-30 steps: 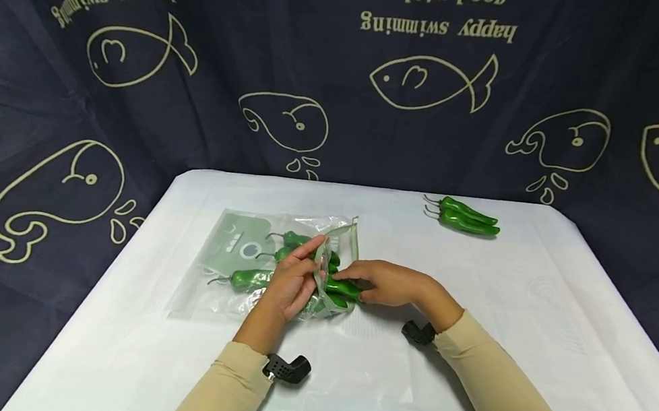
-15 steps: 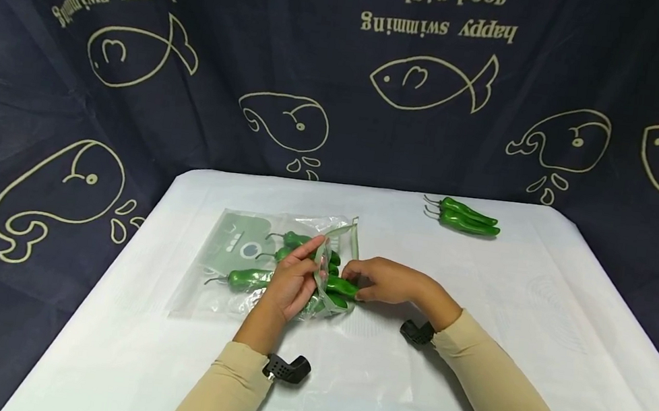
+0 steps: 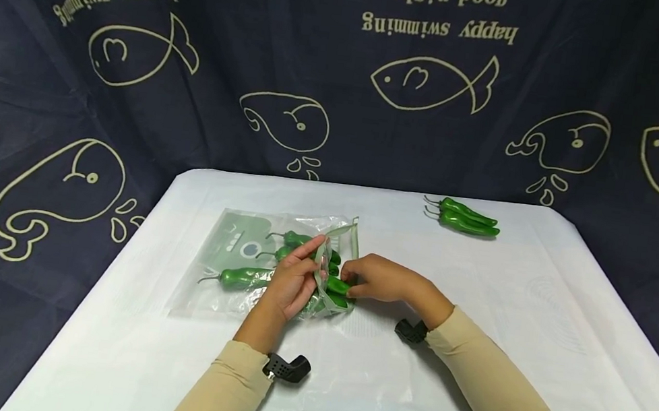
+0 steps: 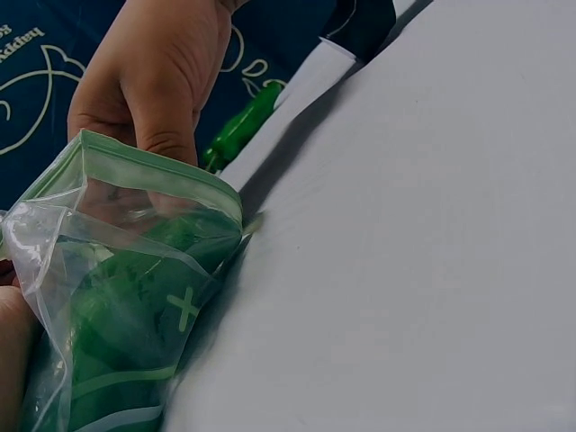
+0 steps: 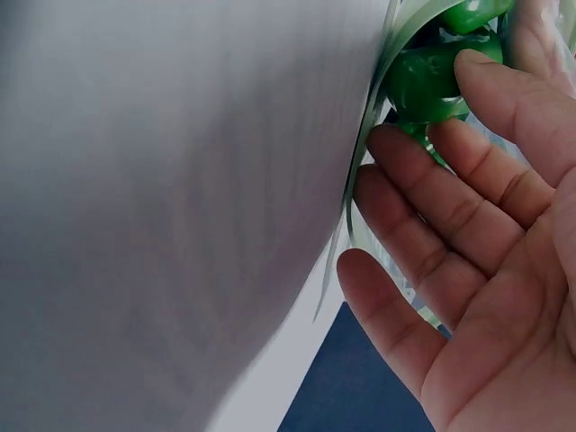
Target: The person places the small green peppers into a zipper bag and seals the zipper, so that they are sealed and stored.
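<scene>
A clear zip bag (image 3: 218, 244) with a green print lies flat, its mouth facing right. Several green chili peppers (image 3: 242, 278) show through the plastic, stems to the left. My left hand (image 3: 291, 284) lies across the bag and pinches the upper edge of its mouth, index finger extended. At the mouth, my right hand (image 3: 379, 279) holds the blunt end of a green chili pepper (image 3: 337, 286) between thumb and fingers. The right wrist view has the thumb on that pepper (image 5: 427, 83) and the other fingers beside the bag's rim (image 5: 364, 126).
Two more green chili peppers (image 3: 465, 221) lie side by side near the far right edge of the white table (image 3: 466, 397). A dark printed cloth (image 3: 337, 138) hangs behind the table. Black wrist cameras (image 3: 289, 368) sit on both wrists.
My right hand has moved slightly left toward the bag with the pepper's end. A pepper inside has slid left, its stem farther into the bag. My left hand stays in place.
</scene>
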`<state>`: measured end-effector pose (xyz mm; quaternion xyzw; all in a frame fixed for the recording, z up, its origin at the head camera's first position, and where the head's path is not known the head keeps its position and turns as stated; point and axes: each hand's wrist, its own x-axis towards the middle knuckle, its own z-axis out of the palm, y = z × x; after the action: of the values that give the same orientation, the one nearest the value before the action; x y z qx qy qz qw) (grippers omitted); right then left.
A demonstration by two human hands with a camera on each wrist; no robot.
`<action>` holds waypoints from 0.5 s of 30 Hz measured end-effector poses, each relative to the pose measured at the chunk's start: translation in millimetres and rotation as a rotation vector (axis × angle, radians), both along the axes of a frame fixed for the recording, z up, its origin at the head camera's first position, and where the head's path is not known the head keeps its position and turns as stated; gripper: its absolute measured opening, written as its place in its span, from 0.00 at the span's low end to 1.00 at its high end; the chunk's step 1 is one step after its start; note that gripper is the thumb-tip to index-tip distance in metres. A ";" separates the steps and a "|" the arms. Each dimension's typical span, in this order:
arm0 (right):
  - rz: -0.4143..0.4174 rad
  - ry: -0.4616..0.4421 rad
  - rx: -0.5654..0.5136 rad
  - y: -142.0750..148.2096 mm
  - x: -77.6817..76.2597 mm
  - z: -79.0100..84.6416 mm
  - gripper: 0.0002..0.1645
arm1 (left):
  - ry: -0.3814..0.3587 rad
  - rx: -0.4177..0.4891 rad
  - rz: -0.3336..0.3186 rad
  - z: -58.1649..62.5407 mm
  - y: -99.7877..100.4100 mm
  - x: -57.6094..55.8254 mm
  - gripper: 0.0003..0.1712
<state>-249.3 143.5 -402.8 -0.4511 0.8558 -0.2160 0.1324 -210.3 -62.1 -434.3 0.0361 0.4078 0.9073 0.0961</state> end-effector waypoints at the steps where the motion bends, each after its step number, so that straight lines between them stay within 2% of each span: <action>1: -0.001 -0.002 -0.001 -0.5 0.0 0.4 0.08 | 0.000 -0.001 0.000 0.0 0.2 -0.1 0.35; 15: -0.025 0.067 0.041 -11.1 -0.6 1.4 0.04 | 0.003 0.005 0.009 -0.7 0.2 0.1 0.36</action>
<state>-249.9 132.4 -401.4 -0.4446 0.8695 -0.1848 0.1100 -210.2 -61.9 -435.0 0.0357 0.4056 0.9088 0.0914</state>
